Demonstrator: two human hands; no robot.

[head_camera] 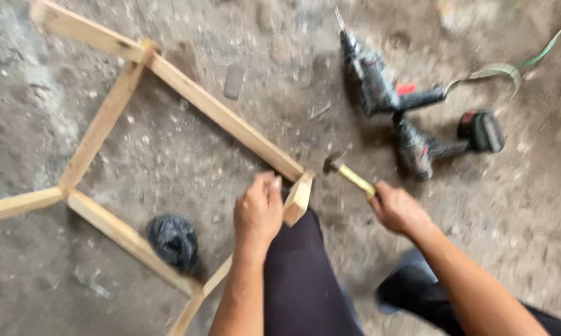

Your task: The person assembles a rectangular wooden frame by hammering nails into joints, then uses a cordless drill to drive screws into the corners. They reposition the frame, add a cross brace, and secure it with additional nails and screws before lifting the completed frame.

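The left hand (257, 211) presses on the near corner of a wooden frame (187, 93) that lies flat on the dusty floor (529, 205). Its fingers are curled tight over the short end piece, probably to keep the corner from jumping. The person's dark trouser leg (299, 274) sits just behind this corner, perhaps as extra support. The right hand (397, 208) has its fingers closed around the yellow handle of a hammer (349, 174), with the head raised just beside the corner. Two power drills (392, 93) lie well apart on the floor, out of the way. A dark crumpled bag (173, 239) rests inside the frame.
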